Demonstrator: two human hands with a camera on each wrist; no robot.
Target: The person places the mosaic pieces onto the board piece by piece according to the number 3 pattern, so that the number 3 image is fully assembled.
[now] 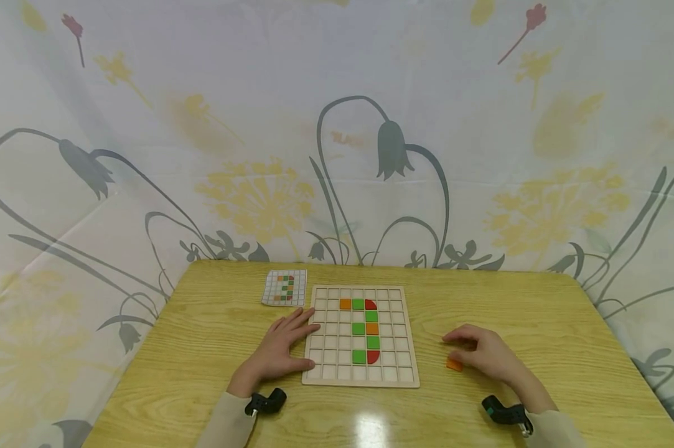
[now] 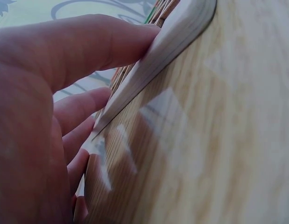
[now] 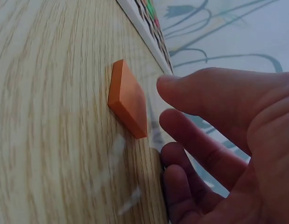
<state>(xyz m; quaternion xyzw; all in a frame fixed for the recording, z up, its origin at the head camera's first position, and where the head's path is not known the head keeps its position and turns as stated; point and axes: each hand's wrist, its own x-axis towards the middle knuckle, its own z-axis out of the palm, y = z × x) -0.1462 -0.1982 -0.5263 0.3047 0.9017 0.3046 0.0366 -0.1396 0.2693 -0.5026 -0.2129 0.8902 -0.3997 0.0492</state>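
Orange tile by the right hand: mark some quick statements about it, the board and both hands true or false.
1. The orange tile lies flat on the table, right of the board. True.
2. The right hand has the tile lifted in its grip. False: in the right wrist view the fingers are near the tile and none closes on it.
3. The left hand rests at the board's left edge, fingers straight. True.
4. Every cell on the board is filled. False: only a few coloured tiles sit in the middle columns.
5. The pattern card lies right of the board. False: it lies off the board's far left corner.
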